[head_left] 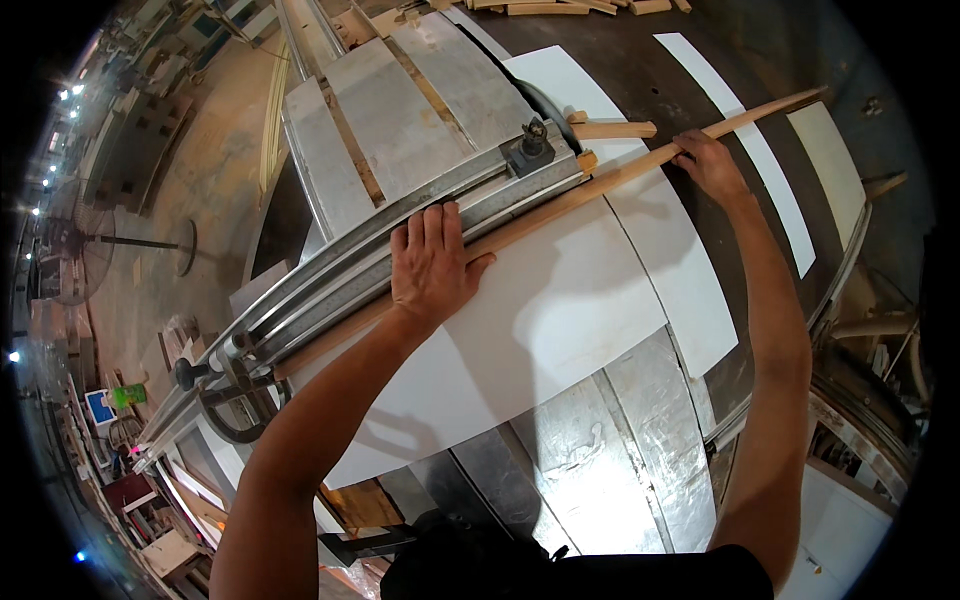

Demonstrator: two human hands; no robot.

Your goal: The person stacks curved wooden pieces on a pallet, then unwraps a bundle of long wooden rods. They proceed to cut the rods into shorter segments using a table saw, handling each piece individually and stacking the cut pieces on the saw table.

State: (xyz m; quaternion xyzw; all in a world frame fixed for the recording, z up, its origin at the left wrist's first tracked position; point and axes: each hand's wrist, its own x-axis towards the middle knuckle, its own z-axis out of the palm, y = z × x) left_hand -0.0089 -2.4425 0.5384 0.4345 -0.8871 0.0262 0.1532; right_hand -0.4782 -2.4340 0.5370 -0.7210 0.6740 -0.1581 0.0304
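Note:
A long wooden strip point(545, 212) runs along the near side of a metal fence point(340, 262), and its far right end sticks out past the fence. My left hand point(432, 262) lies over the fence, fingers hooked across its top and thumb against the strip's near side. Farther right, my right hand point(712, 163) pinches the strip between thumb and fingers. Beneath the strip, a large white panel point(560, 300) covers part of the metal saw table point(600, 470). A dark line separates it from another white piece point(680, 290) on the right.
A black-knobbed stop point(530, 148) sits on the fence beside a short wood block point(615, 130). A narrow white strip point(740, 140) and a cream panel point(828, 160) lie on the dark surface at right. Wood offcuts point(560, 7) lie at the back; a standing fan point(85, 240) is far left.

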